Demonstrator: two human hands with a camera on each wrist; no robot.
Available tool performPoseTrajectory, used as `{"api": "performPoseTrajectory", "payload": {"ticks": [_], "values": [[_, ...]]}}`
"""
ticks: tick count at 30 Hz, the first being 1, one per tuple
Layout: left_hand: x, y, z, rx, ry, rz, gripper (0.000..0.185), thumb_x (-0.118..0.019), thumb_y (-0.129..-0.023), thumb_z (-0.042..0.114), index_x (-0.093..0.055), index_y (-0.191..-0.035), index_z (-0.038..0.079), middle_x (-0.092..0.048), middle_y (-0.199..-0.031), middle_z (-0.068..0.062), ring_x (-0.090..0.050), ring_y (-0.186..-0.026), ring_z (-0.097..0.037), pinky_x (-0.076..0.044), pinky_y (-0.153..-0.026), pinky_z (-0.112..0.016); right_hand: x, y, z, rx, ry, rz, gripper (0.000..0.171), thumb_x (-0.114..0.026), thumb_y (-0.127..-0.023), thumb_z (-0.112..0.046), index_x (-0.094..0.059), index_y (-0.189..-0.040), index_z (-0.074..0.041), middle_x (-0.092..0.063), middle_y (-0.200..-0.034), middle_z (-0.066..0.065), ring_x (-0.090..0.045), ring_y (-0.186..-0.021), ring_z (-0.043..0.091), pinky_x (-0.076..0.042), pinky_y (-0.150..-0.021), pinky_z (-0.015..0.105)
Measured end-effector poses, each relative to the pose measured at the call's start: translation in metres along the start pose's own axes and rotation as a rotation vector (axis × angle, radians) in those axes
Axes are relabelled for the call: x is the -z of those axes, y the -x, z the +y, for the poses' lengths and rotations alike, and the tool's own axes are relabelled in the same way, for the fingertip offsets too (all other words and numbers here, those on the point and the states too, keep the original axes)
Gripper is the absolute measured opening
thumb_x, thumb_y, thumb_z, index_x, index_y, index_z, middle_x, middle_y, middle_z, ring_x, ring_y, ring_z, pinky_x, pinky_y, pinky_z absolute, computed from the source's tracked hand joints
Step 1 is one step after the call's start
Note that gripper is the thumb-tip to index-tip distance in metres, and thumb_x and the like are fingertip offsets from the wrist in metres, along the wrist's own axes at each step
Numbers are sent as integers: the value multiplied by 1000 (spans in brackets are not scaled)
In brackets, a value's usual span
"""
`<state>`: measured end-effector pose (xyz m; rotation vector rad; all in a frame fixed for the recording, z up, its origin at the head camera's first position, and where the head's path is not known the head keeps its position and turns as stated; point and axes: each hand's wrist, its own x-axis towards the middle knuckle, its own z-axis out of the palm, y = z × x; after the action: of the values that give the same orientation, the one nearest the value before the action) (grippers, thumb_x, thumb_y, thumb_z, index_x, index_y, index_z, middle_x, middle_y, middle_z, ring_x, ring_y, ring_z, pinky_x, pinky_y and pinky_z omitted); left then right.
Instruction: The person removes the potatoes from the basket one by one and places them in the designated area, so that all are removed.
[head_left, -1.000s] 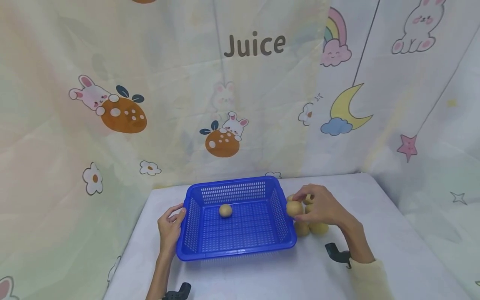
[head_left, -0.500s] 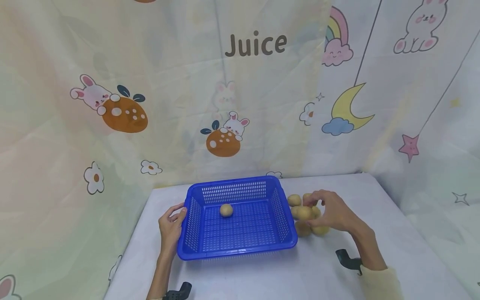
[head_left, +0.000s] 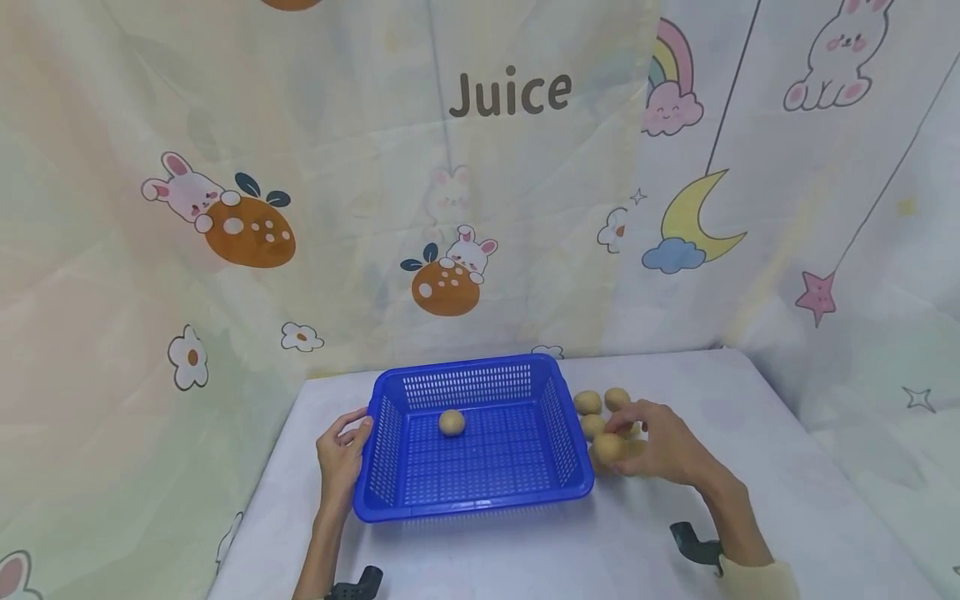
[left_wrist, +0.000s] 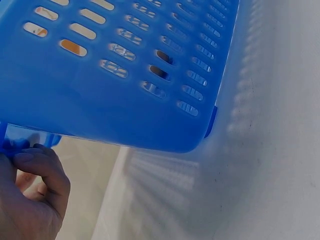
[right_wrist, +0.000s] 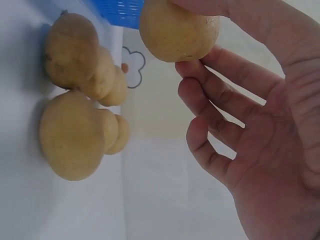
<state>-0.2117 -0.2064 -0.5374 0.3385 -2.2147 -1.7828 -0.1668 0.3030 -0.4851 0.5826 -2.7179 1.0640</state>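
Note:
A blue plastic basket (head_left: 472, 505) with slotted walls stands on the table, one potato (head_left: 452, 422) lying inside it. My left hand (head_left: 341, 458) grips the basket's left rim; in the left wrist view its bent fingers (left_wrist: 47, 172) hold that edge. Right of the basket, my right hand (head_left: 670, 446) pinches a potato (head_left: 608, 449) between thumb and fingertips. The right wrist view shows this held potato (right_wrist: 175, 32) raised off the table, apart from a group of potatoes (right_wrist: 72, 135). From the head, the hand and held potato partly hide that group.
Several loose potatoes (head_left: 588, 403) lie close along the basket's right wall. A white cloth (head_left: 495, 558) covers the table. Printed curtains (head_left: 525, 208) hang behind the table and at its sides.
My right hand, keeping its potato, has drawn back from the basket's right rim, moving right and then nearer me over the loose potatoes. The left hand and basket stay put.

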Motion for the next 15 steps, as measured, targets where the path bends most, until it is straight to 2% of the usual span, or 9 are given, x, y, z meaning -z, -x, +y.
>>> {"api": "performPoseTrajectory", "payload": {"ticks": [6, 15], "values": [[1, -1, -2, -8, 11, 3, 34, -68, -110, 26, -72, -136, 5, -83, -99, -7, -75, -72, -4, -60, -65, -21, -10, 9, 3, 16, 13, 13, 41, -101, -64, -23, -81, -99, -27, -77, -97, -18, -67, -96, 9, -54, -88, 42], [0, -1, -2, -24, 38, -10, 33, -67, -110, 23, -72, -136, 4, -83, -97, -10, -75, -70, -5, -60, -63, -21, -18, 19, 2, -77, 63, -36, 44, -102, -65, -26, -80, -103, -26, -76, -99, -19, -67, -99, 9, -57, -94, 47]]}}
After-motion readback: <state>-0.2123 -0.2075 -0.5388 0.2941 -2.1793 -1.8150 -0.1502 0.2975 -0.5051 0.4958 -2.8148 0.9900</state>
